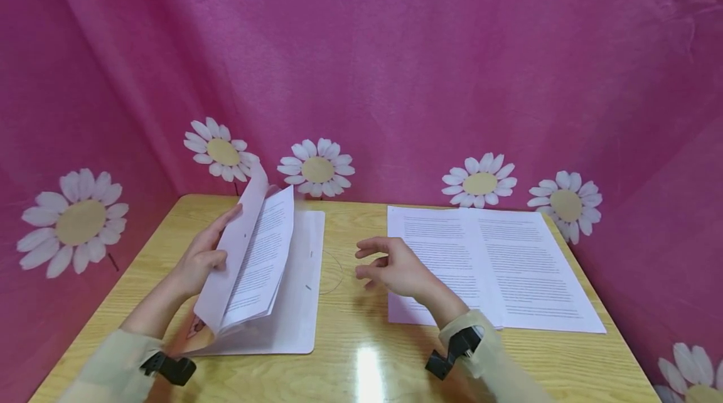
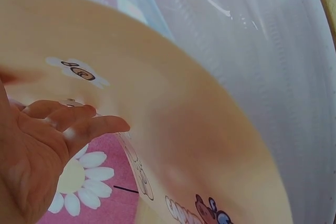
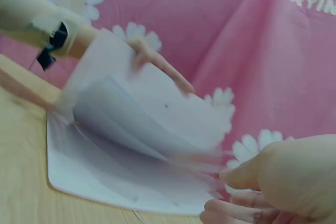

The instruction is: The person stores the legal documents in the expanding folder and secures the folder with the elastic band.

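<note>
Left hand (image 1: 204, 258) grips the half-lifted pages (image 1: 257, 258) at 9 o'clock; right hand (image 1: 395, 268) hovers relaxed, empty; sheets (image 1: 497, 265) at 3 o'clock look already laid out.

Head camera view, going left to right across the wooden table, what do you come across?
Left hand holding up a sheaf of white printed pages → white open folder lying flat → right hand hovering, fingers loosely curled → two white printed sheets lying flat.

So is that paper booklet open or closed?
Open. The left hand holds the booklet's upper pages lifted off the back sheet lying flat on the table; printed text shows inside.
</note>
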The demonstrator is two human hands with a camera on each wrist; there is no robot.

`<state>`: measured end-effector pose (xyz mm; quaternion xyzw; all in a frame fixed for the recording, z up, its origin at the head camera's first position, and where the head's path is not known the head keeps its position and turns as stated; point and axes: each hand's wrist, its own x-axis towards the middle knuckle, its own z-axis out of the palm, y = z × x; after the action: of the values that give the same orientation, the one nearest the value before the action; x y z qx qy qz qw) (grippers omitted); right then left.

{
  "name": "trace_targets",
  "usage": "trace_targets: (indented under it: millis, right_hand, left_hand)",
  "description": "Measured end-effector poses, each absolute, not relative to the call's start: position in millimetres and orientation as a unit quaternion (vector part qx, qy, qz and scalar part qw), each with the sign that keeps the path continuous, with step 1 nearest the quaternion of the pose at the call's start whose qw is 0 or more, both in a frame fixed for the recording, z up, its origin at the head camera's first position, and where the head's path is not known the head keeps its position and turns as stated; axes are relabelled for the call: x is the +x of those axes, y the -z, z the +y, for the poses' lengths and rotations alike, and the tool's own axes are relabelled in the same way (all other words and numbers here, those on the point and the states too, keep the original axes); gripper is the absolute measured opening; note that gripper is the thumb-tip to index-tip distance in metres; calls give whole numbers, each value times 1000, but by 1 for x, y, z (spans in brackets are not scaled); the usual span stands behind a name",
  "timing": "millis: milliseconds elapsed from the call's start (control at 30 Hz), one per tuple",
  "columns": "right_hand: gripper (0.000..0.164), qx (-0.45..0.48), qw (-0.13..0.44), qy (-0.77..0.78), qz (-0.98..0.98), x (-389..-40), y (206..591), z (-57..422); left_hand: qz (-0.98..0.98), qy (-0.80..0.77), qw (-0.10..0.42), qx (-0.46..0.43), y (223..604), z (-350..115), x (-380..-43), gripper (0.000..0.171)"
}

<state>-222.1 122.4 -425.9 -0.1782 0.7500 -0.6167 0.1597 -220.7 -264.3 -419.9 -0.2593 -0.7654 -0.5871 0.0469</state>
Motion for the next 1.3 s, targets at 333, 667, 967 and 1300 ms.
trace_targets:
  millis: [333, 667, 967, 1300]
  right_hand:
    - [52, -175, 98, 604, 771, -225, 426, 172]
    - [53, -170, 62, 592, 785, -231, 424, 209]
    - [51, -143, 13, 567, 811, -239, 435, 251]
    - [56, -119, -12, 515, 849, -244, 458, 290]
  left_hand:
    - [-768, 579, 60, -268, 421, -263, -222, 98]
    - [-764, 578, 68, -279, 421, -263, -222, 95]
    - [-752, 588, 68, -289, 421, -264, -221, 94]
    - [-748, 592, 57, -295, 422, -266, -219, 95]
